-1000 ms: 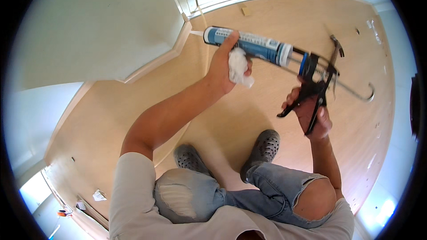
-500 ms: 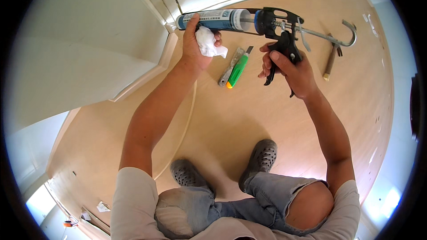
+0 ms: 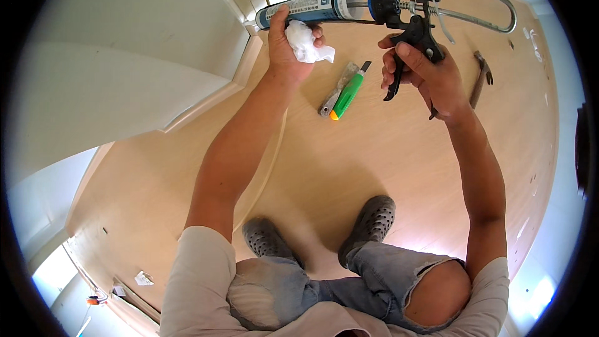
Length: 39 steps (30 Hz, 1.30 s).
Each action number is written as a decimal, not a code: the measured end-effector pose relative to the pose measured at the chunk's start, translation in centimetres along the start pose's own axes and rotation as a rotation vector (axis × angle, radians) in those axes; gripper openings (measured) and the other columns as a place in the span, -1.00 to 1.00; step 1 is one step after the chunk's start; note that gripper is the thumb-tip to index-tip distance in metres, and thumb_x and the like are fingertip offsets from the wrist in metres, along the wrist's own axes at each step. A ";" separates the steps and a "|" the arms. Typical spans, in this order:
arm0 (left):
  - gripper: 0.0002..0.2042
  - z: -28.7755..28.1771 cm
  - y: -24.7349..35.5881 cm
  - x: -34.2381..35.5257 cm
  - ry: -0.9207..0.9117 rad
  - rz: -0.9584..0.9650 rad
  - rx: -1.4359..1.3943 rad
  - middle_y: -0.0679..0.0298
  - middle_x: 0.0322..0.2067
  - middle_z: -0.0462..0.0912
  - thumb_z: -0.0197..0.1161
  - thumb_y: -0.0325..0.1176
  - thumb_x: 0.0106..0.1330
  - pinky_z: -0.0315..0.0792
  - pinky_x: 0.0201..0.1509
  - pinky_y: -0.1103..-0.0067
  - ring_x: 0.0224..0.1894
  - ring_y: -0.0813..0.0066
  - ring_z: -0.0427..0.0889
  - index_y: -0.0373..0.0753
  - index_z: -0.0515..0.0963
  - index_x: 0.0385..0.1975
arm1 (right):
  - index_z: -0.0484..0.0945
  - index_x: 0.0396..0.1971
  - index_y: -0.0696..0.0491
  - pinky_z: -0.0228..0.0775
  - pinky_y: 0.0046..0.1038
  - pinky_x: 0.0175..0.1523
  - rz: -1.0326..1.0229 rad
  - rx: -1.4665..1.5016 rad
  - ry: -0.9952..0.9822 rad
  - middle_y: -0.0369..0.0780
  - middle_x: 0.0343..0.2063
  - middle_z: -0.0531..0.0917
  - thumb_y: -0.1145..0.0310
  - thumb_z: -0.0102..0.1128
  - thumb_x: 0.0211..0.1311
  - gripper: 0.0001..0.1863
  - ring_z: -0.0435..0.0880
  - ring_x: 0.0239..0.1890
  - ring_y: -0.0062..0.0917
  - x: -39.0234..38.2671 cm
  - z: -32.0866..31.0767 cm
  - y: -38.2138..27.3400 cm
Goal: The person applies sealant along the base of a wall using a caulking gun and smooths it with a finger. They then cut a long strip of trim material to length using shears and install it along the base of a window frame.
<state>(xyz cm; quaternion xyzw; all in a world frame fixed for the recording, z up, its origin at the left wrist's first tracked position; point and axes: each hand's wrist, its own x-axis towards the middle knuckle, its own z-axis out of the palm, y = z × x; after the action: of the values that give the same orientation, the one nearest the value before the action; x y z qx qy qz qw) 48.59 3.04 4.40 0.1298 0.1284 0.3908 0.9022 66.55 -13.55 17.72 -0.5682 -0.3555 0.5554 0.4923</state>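
A black caulking gun with a blue and white sealant tube in it spans between my two hands. My right hand is closed around its handle and trigger. At the tube's front end, my left hand steadies the tube, thumb on top, and a crumpled white wad of tissue or cloth is tucked in the same hand. The tube's front end lies close to the corner where the white panels meet the floor trim. The gun's bent steel rod sticks out to the right.
On the tan floor between my hands lie a green utility knife and a flat scraper. A claw hammer rests at the right. A white panel with wooden trim stands at the left. My shoes are below.
Both hands have shifted the caulking gun slightly right and upward in the picture, though the floor tools have moved right too. The grips look the same.
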 end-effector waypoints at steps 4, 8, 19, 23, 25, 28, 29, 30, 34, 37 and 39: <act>-0.64 0.1 -0.4 -0.6 0.055 -0.053 -0.002 0.21 -0.39 0.64 0.24 0.01 0.29 0.36 -0.49 0.48 -0.50 0.36 0.51 -0.20 0.54 -0.25 | 0.51 -0.03 0.26 0.58 -0.35 -0.19 0.021 0.077 0.020 -0.23 -0.41 0.59 0.21 0.16 0.43 -0.62 0.64 -0.36 -0.48 -1.1 0.2 0.3; -0.62 0.4 -0.9 -1.7 0.109 -0.109 0.034 0.14 -0.48 0.60 0.23 0.04 0.30 0.39 -0.49 0.43 -0.51 0.33 0.54 -0.21 0.54 -0.29 | 0.46 0.01 0.28 0.54 -0.30 -0.19 0.046 0.154 0.059 -0.22 -0.42 0.55 0.21 0.11 0.45 -0.60 0.58 -0.36 -0.46 -2.7 0.8 1.2; -0.66 -0.2 -2.0 -3.6 0.230 -0.224 0.153 0.18 -0.48 0.60 0.20 0.02 0.37 0.42 -0.50 0.42 -0.51 0.32 0.56 -0.18 0.51 -0.30 | 0.46 -0.01 0.23 0.56 -0.24 -0.17 0.116 0.445 0.192 -0.23 -0.41 0.57 0.18 0.15 0.43 -0.61 0.60 -0.34 -0.43 -6.4 3.4 4.6; -0.65 0.0 -2.0 -3.7 0.272 -0.238 0.185 0.18 -0.47 0.60 0.17 0.01 0.39 0.43 -0.53 0.40 -0.53 0.31 0.55 -0.20 0.48 -0.28 | 0.45 -0.02 0.21 0.56 -0.23 -0.17 0.144 0.491 0.213 -0.22 -0.41 0.57 0.20 0.13 0.44 -0.63 0.60 -0.35 -0.42 -6.6 3.8 5.1; -0.65 0.1 -1.8 -4.0 0.264 -0.262 0.157 0.20 -0.48 0.62 0.19 0.01 0.38 0.44 -0.52 0.43 -0.52 0.34 0.57 -0.21 0.53 -0.29 | 0.44 -0.02 0.21 0.55 -0.23 -0.18 0.155 0.510 0.217 -0.21 -0.42 0.56 0.20 0.12 0.44 -0.64 0.60 -0.35 -0.41 -6.7 4.0 5.1; -0.65 0.1 -1.6 -3.9 0.271 -0.286 0.139 0.21 -0.48 0.64 0.19 0.00 0.39 0.44 -0.53 0.46 -0.52 0.35 0.59 -0.22 0.55 -0.28 | 0.44 -0.01 0.21 0.55 -0.22 -0.18 0.167 0.503 0.222 -0.19 -0.42 0.55 0.20 0.12 0.44 -0.63 0.59 -0.35 -0.40 -6.5 4.0 4.6; -0.65 0.0 -1.7 -3.9 0.275 -0.293 0.137 0.21 -0.47 0.65 0.19 0.00 0.39 0.43 -0.54 0.46 -0.52 0.35 0.59 -0.22 0.55 -0.28 | 0.44 -0.01 0.21 0.55 -0.21 -0.18 0.171 0.505 0.223 -0.19 -0.42 0.55 0.20 0.12 0.44 -0.63 0.59 -0.35 -0.40 -6.7 3.9 4.7; -0.65 -0.1 -1.9 -4.0 0.260 -0.289 0.138 0.20 -0.47 0.65 0.19 0.00 0.39 0.44 -0.54 0.46 -0.52 0.35 0.59 -0.22 0.55 -0.28 | 0.44 0.00 0.21 0.55 -0.21 -0.17 0.174 0.506 0.224 -0.19 -0.42 0.55 0.21 0.12 0.44 -0.63 0.59 -0.35 -0.40 -6.9 3.8 4.9; -0.64 0.1 -2.0 -4.0 0.264 -0.283 0.140 0.20 -0.48 0.62 0.22 0.01 0.36 0.44 -0.56 0.44 -0.55 0.35 0.56 -0.21 0.53 -0.28 | 0.43 0.01 0.22 0.55 -0.20 -0.18 0.197 0.520 0.214 -0.19 -0.42 0.54 0.21 0.11 0.45 -0.63 0.59 -0.34 -0.39 -6.8 3.4 4.9; -0.63 0.3 -2.1 -4.2 0.300 -0.293 0.131 0.18 -0.48 0.61 0.25 0.03 0.33 0.45 -0.56 0.43 -0.56 0.35 0.55 -0.21 0.51 -0.28 | 0.42 0.01 0.23 0.54 -0.21 -0.17 0.220 0.514 0.219 -0.20 -0.42 0.54 0.21 0.08 0.47 -0.63 0.58 -0.34 -0.40 -6.9 3.5 4.7; -0.62 0.4 -2.1 -4.4 0.318 -0.305 0.122 0.17 -0.47 0.62 0.25 0.03 0.34 0.45 -0.56 0.44 -0.55 0.36 0.56 -0.22 0.51 -0.27 | 0.42 0.02 0.23 0.53 -0.21 -0.16 0.223 0.524 0.209 -0.21 -0.42 0.54 0.21 0.06 0.48 -0.63 0.58 -0.34 -0.40 -7.0 3.3 4.7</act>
<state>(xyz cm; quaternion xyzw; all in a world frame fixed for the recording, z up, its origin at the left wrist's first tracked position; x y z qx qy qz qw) 47.26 -1.65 4.63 0.1002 0.3105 0.2567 0.9097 61.75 -20.92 15.53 -0.5115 -0.0831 0.6176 0.5917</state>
